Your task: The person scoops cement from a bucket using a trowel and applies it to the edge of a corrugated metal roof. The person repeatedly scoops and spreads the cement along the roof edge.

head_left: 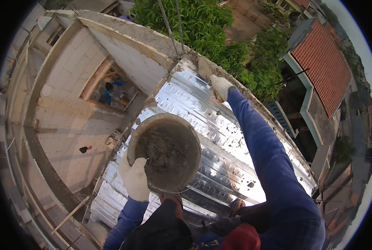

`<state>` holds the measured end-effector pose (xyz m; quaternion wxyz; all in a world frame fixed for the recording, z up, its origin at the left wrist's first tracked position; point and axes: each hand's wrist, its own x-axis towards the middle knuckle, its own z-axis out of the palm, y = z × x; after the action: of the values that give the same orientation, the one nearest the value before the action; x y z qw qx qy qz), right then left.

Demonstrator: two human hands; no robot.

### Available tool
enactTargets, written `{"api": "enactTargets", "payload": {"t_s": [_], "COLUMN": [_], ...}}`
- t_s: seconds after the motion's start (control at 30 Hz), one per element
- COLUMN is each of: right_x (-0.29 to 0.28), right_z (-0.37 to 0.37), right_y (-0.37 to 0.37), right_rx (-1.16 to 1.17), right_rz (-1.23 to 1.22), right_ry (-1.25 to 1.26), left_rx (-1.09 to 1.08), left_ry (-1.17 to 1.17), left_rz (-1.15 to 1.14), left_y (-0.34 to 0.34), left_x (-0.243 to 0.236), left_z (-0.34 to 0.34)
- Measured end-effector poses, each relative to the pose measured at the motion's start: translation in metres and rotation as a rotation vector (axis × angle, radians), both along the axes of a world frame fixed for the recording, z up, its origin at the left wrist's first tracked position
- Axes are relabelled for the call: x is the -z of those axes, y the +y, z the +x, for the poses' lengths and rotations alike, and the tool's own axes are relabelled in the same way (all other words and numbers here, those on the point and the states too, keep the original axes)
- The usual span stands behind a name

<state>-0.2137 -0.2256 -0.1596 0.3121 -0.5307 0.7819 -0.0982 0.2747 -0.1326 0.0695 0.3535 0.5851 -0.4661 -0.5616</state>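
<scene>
A round bucket of wet grey mortar is in front of me, over the shiny ribbed metal decking. My left hand, in a white knitted glove, grips the near-left part of its rim, thumb over the edge. Farther out, my right arm reaches to the far corner of the decking. There my right hand, also gloved, is closed around a trowel, its grey blade against the mortar-covered wall edge. The handle is mostly hidden by the glove.
Metal decking, spotted with mortar, lies under my feet. At left a deep drop opens beside block walls, with a person below in a window opening. Two steel bars rise at the far corner. Trees and a tiled roof lie beyond.
</scene>
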Motion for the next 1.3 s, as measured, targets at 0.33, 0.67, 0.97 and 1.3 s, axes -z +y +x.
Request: {"api": "enactTargets", "payload": {"t_s": [0.33,0.67,0.97,1.3], "right_x": [-0.062,-0.179,-0.269,-0.231], "right_z": [0.015,0.014,0.153,0.227], "right_y": [-0.035,0.146,0.207,0.230], "right_rx": [-0.007,0.268,-0.338,-0.474], "right_rz": [0.137,0.284,0.062,0.066], "right_ry": [0.121,-0.142,0.315,0.265], "left_rx": [-0.016,0.105,0.243,0.381], "left_ry": [0.027,0.101,0.044,-0.004], "left_rz": [0.021,0.022,-0.022,-0.088], "left_y": [-0.005,-0.020,-0.045,-0.034], "left_x": [0.009,0.003,0.007,0.001], "left_z": [0.007,-0.014,-0.029,-0.031]}}
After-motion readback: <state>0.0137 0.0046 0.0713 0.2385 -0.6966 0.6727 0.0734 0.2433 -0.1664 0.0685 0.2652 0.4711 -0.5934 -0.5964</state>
